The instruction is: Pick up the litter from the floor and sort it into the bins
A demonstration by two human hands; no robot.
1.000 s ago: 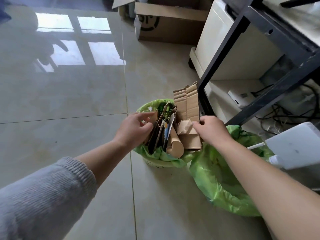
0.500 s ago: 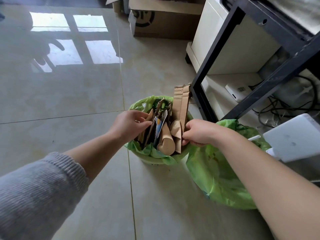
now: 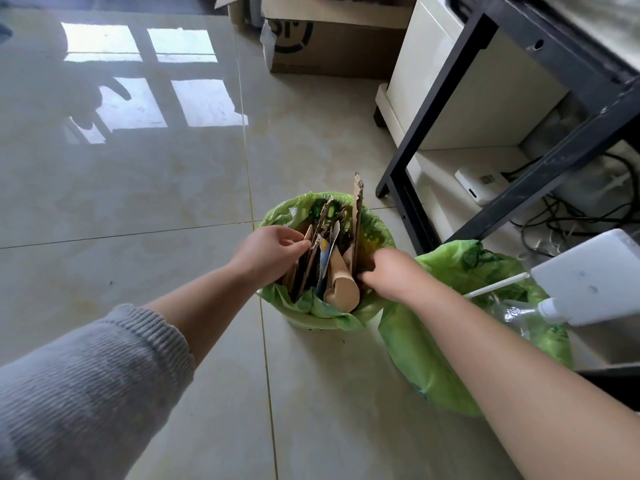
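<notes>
Reaching into the paper bin, both hands down among the cardboard.

The left hand [image 3: 268,252] has its fingers pinched on a brown cardboard piece [image 3: 307,237] at the near-left side of the bin [image 3: 308,320]; the right hand [image 3: 389,271] is curled inside the right side, and I cannot tell what, if anything, it grips, its fingertips being hidden. One tall cardboard strip [image 3: 357,216] stands upright above the rim, and one paper cup [image 3: 343,289] lies tilted at the front, touching the stacked sheets. Two green-lined bins in view: this one, and a second bin [image 3: 433,358] just beside it to the right, holding one white straw [image 3: 495,287] and a clear plastic bottle [image 3: 516,315]. One grey sleeve [image 3: 86,393] covers the left arm. Behind, one cardboard box [image 3: 329,46] sits on the tiled floor [image 3: 121,202], near a black frame [image 3: 433,119].
</notes>
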